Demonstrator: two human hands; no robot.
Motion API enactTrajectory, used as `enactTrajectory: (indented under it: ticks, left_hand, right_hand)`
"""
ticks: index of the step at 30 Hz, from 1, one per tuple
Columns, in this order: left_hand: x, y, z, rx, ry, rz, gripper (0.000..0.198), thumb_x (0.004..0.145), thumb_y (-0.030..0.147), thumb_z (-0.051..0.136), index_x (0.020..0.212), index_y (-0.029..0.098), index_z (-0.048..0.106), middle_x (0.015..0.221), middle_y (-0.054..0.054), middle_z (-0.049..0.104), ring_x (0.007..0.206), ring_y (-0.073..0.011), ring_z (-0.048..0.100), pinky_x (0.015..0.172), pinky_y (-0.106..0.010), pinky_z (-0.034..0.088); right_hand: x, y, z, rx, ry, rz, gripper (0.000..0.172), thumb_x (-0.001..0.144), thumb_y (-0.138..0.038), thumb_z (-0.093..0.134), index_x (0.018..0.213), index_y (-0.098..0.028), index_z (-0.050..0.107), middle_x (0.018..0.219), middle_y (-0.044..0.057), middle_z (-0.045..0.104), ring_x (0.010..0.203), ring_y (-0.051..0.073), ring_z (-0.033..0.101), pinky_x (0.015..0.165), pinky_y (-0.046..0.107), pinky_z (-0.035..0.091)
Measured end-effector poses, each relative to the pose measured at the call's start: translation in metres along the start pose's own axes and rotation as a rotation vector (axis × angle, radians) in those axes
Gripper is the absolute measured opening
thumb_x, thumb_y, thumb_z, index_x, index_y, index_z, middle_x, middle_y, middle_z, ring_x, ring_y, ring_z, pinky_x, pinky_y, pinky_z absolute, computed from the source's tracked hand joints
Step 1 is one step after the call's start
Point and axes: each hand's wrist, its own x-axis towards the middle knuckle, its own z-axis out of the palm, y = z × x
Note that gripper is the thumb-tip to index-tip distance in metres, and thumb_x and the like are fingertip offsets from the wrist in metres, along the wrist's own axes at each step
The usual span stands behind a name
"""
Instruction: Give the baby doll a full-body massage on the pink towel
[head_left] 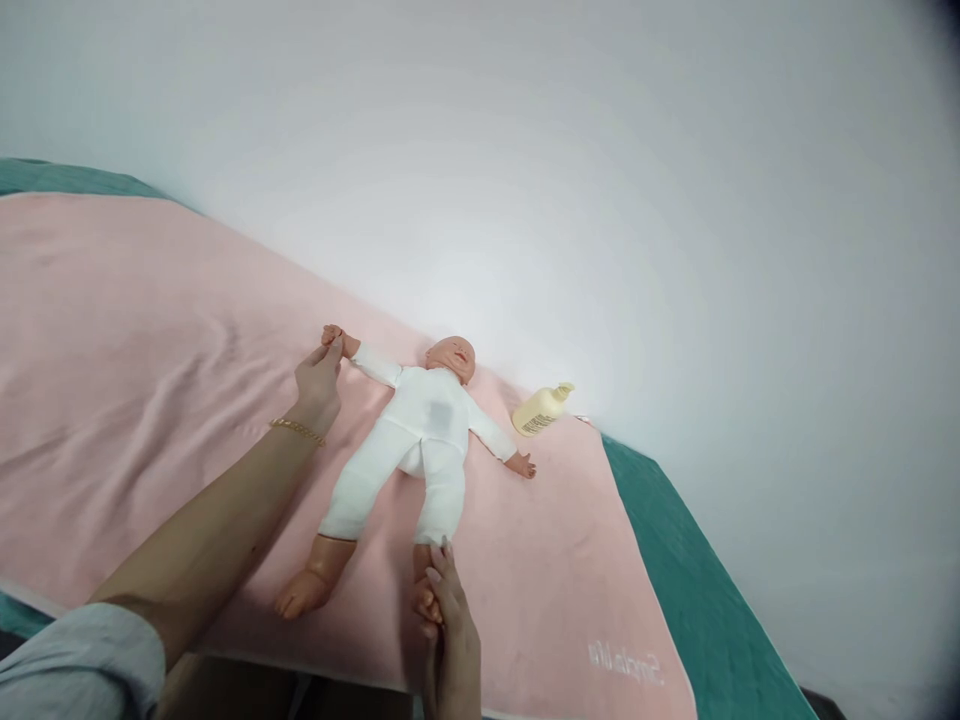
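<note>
A baby doll [431,410] with a white cloth body and plastic head, hands and feet lies on its back on a pink towel [555,570]. My left hand [319,385], a gold bracelet at its wrist, is closed around the doll's hand on the left side. Around the doll's lower leg and foot on the right side, my right hand [454,610] is closed, with the thumb under the foot. The doll's other arm and other leg lie spread out, untouched. A grey patch marks the doll's chest.
A pale yellow pump bottle [540,410] stands tilted in view beside the doll's free arm, near the white wall [600,200]. Green cloth [675,530] shows beyond the towel's edges. Part of my legs shows below the front edge.
</note>
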Motion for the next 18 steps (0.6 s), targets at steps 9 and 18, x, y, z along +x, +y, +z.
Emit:
enactTrajectory:
  ticks: [9, 18]
  left_hand:
    - [-0.031, 0.018, 0.013, 0.271, -0.460, 0.255, 0.030, 0.071, 0.032, 0.080, 0.097, 0.017, 0.076, 0.108, -0.005, 0.073, 0.110, -0.0268, 0.063, 0.101, -0.040, 0.048]
    - [-0.034, 0.001, 0.012, 0.628, -0.957, 0.707, 0.026, 0.073, 0.038, 0.078, 0.094, 0.024, 0.078, 0.105, -0.007, 0.074, 0.113, -0.0282, 0.061, 0.102, -0.045, 0.046]
  right_hand:
    - [0.039, -0.003, -0.019, -0.005, 0.156, -0.075, 0.036, 0.100, -0.024, 0.042, 0.133, -0.028, 0.055, 0.140, 0.006, 0.056, 0.127, 0.021, 0.055, 0.092, 0.033, 0.058]
    - [0.086, -0.011, -0.020, -0.022, 0.134, -0.147, 0.044, 0.099, -0.012, 0.038, 0.138, -0.029, 0.048, 0.139, 0.008, 0.056, 0.129, 0.020, 0.053, 0.099, 0.038, 0.054]
